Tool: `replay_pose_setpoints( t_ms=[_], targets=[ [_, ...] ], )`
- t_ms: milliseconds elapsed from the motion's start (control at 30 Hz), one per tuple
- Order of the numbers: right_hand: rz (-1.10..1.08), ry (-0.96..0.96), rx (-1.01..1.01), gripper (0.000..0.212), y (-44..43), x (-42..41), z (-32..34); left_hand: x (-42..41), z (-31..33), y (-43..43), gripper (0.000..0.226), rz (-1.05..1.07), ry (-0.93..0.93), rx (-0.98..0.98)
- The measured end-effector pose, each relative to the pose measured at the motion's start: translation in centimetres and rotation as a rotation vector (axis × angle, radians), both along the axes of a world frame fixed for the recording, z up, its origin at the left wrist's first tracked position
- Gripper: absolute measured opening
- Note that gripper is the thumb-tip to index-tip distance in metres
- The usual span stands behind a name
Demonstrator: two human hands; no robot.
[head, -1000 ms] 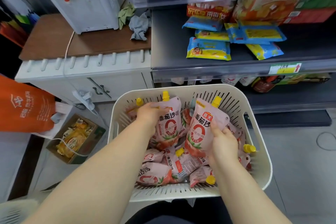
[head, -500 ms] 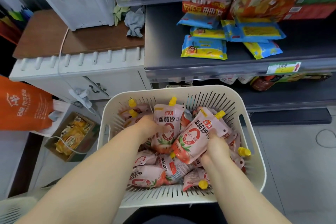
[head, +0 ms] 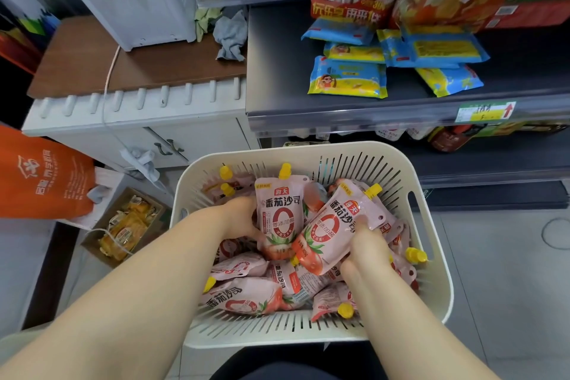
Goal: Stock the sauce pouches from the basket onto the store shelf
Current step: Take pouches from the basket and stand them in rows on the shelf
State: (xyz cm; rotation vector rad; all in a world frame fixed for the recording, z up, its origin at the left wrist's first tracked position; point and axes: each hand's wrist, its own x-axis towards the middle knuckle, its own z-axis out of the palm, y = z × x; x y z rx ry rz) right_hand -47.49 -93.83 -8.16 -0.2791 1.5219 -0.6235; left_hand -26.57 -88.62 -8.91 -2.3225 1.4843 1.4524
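The left hand (head: 239,219) grips the lower left edge of an upright pouch (head: 280,216), yellow cap up. The right hand (head: 367,244) grips the lower right side of a tilted pouch (head: 333,231), whose cap points toward the far right corner. Their bottom corners overlap. Both are held inside the cream slotted basket (head: 444,256), above the heap of sauce pouches (head: 246,299) lying flat. The basket's far rim sits below the front edge of the shelf (head: 277,71), whose dark board shows on its left part, with blue and yellow snack packets (head: 347,77) to the right. Grey floor (head: 509,271) lies open beside the basket's right wall; an orange bag (head: 40,173) and a cardboard box (head: 123,225) crowd the left.
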Motion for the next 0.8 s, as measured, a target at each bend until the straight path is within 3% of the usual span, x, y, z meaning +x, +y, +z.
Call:
replay_pose_setpoints(
  t_ms=[233,333,600,800],
  targets=[
    [0.034,0.02,-0.036,0.016,0.1,0.0,0.6,-0.1,-0.6,0.6,0.068,0.072,0.043,-0.05],
    [0.04,0.014,-0.068,0.02,0.1,0.1,1.0,0.0,-0.9,0.8,0.059,0.105,0.069,-0.056],
    [0.073,0.044,-0.089,0.017,0.0,0.3,1.1,0.1,-1.5,1.1,0.048,0.081,-0.05,-0.079],
    [0.055,0.037,-0.107,0.016,0.1,0.4,1.3,-0.7,-1.1,0.8,0.023,0.069,-0.1,-0.139]
  ],
)
